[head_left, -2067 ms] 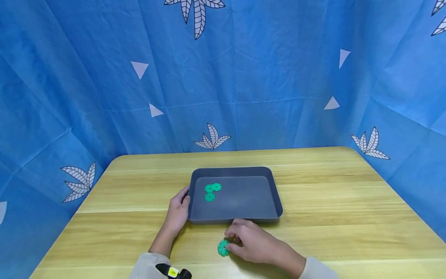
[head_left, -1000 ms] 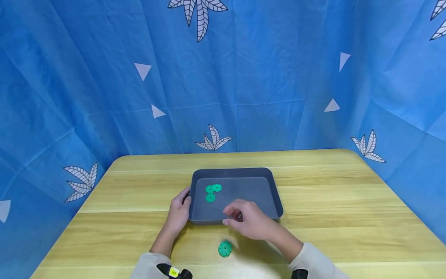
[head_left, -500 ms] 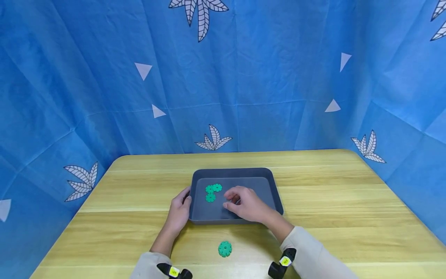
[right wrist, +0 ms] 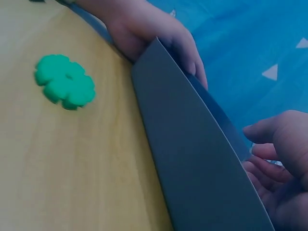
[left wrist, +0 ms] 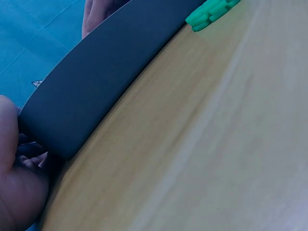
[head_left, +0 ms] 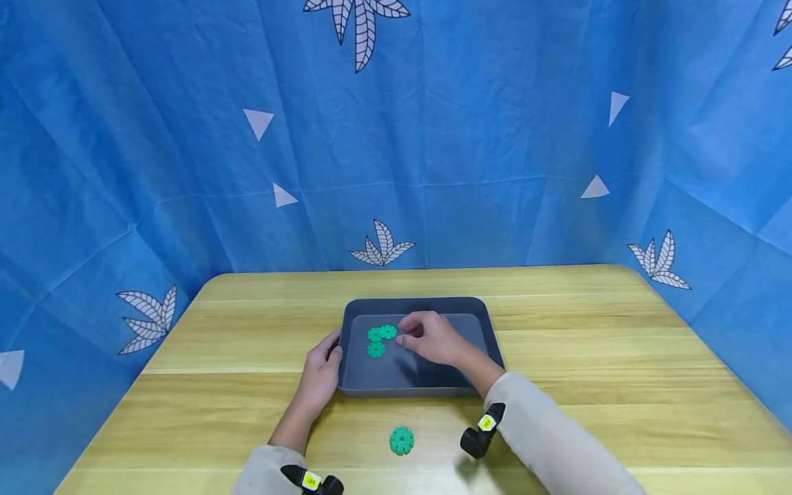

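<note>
"What's in the tray (head_left: pixel 408 392)?"
"Three discs (head_left: pixel 375 350), green and notched, grouped toward its left side: two at the back, one just in front."
"And the hands?"
"The left hand (head_left: pixel 320 375) grips the tray's left edge. The right hand (head_left: pixel 434 338) hangs over the tray beside those discs, fingers bent; I can't tell whether it pinches anything."
"Anything in the way?"
"That hand hides some tray floor. A similar green piece (head_left: pixel 401 441) lies on the table (head_left: pixel 588 399), nearer the person."

Yellow labels (head_left: pixel 311 480) on the black devices (head_left: pixel 333 487) at my left and right sleeves (head_left: pixel 557 440); print too small to read
</note>
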### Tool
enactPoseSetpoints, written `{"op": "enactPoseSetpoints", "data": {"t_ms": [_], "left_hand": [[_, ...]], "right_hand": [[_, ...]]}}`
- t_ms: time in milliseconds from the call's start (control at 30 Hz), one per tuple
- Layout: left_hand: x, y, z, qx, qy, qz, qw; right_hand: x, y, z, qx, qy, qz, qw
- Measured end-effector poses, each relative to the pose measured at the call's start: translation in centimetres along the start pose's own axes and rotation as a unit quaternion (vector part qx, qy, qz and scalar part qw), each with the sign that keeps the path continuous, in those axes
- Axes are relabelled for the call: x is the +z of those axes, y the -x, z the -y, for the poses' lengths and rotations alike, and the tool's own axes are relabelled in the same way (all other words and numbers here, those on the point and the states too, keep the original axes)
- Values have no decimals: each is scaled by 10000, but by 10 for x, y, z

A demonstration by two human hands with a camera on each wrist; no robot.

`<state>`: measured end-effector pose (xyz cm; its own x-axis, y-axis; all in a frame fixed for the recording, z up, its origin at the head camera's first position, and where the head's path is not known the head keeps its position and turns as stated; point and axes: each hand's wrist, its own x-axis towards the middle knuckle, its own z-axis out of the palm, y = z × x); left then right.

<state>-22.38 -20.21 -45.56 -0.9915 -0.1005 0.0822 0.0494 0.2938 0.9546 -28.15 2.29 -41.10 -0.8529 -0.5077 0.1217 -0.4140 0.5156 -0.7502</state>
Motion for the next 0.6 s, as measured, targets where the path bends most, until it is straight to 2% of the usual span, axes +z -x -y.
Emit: {"op": "enactPoseSetpoints", "data": {"t_ms": [267, 600], "left_hand": [[-1, 0, 0, 14, 74, 86, 9999], [-1, 0, 0, -11, 94, 122, 9999]], "right_hand": [[3, -19, -3, 490, 259, 52, 9984], [8, -38, -5, 614, 404, 230, 9970]]}}
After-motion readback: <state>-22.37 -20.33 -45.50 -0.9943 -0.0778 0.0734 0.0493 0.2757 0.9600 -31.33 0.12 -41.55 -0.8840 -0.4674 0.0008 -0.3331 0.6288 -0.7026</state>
